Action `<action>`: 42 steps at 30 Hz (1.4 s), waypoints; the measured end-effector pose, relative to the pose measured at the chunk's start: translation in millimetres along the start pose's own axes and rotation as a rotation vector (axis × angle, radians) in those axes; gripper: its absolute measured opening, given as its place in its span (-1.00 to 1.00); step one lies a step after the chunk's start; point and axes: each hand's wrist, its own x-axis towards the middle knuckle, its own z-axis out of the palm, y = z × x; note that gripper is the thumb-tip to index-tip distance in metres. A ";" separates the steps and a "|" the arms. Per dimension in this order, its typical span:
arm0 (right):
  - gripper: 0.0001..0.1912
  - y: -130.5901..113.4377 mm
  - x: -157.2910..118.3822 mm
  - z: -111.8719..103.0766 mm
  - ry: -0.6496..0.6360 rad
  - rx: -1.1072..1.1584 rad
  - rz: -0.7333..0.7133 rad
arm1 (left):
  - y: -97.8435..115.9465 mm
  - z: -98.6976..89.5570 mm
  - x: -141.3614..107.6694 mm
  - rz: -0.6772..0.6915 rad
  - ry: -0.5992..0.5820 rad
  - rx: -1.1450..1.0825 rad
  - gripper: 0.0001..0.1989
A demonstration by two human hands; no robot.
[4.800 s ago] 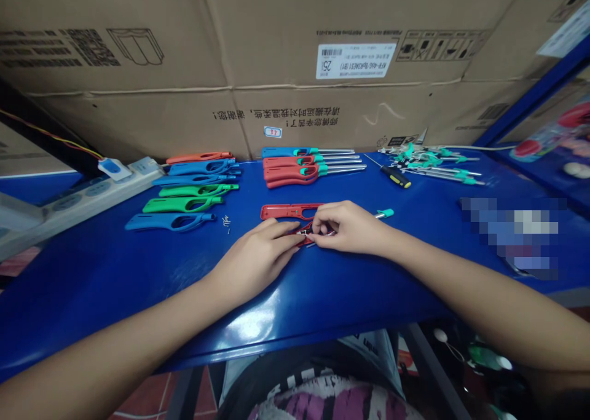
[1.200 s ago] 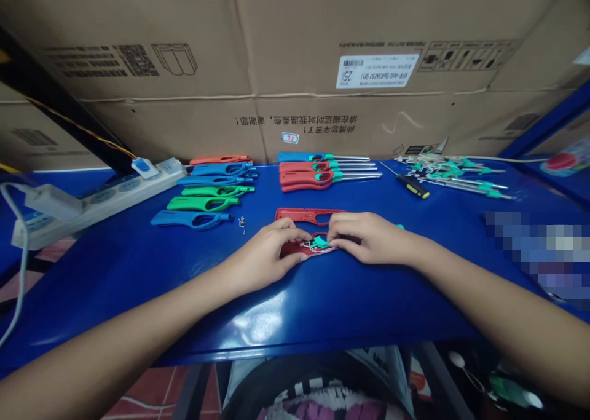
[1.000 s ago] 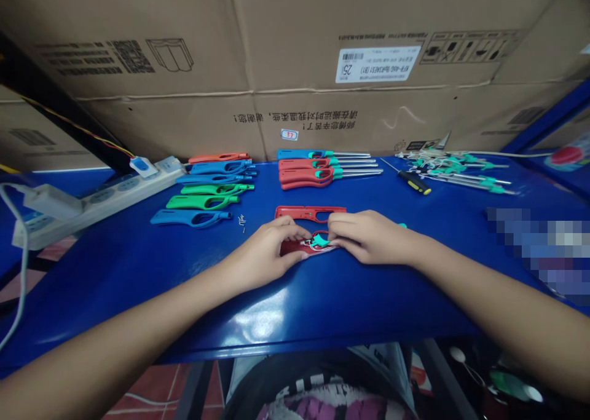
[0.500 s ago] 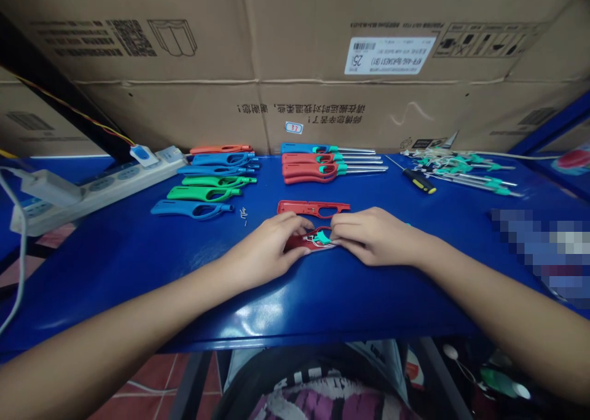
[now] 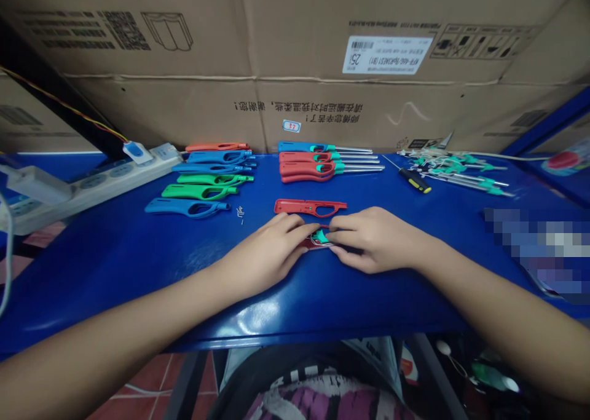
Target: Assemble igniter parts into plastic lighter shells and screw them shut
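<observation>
A red lighter half-shell (image 5: pixel 314 244) lies on the blue table between my hands, with a teal part (image 5: pixel 320 236) and thin white wires in it. My left hand (image 5: pixel 282 245) grips the shell's left end, its fingers reaching over the wires. My right hand (image 5: pixel 364 238) pinches at the right end of the shell, beside the teal part; its fingertips partly hide what they hold. Just behind them lies another red half-shell (image 5: pixel 295 206), with nobody touching it.
Blue, green and orange shells (image 5: pixel 198 191) are stacked at the left near small screws (image 5: pixel 240 213) and a power strip (image 5: pixel 92 183). Lighters with metal tubes (image 5: pixel 306 169) lie centre back. Right of them are a screwdriver (image 5: pixel 415 181) and teal-ended wired tubes (image 5: pixel 461 169). Cardboard (image 5: pixel 184 106) stands behind.
My left fingers have moved right, further over the shell and closer to the teal part. My right hand has shifted only slightly at the shell's right end. The view has shifted a little.
</observation>
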 end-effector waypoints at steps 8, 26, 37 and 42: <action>-0.73 21.7 -7.6 -5.7 0.182 -0.002 0.265 | -1.5 0.1 -1.2 0.068 -0.066 0.200 -0.59; -0.66 105.7 -41.9 10.3 0.350 -0.142 1.035 | 1.5 4.5 -5.7 0.078 -0.108 0.355 -0.48; -0.46 147.6 -83.1 -9.5 0.227 -0.318 1.477 | 13.5 1.1 -7.1 0.058 -0.171 0.425 -0.43; -0.48 168.6 -87.4 -18.0 0.154 -0.345 1.505 | 14.6 -2.6 -7.1 0.058 -0.176 0.407 -0.37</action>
